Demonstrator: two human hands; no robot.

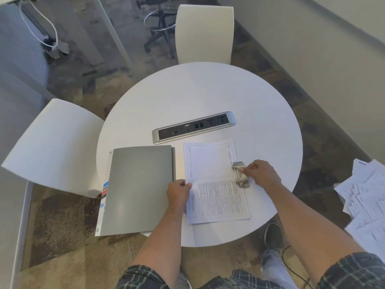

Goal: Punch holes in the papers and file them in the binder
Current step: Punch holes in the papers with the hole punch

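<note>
A person stands at a round white surface (187, 97). A printed paper (214, 180) lies flat on it, near the front edge. The left hand (178, 191) pinches the paper's left edge, so its grip is closed on the paper. The right hand (261, 173) rests on a small metal hole punch (240, 174) that sits on the paper's right edge; its fingers curl over the punch, gripping it. A closed gray binder (137, 188) lies just left of the paper, with colored tabs (104, 191) sticking out of its left side. Behind the paper, a silver power strip (193, 127) is set in the surface. A pile of loose papers (366, 197) sits far to the right, off the surface. Two white chairs (204, 34) stand around it.
</note>
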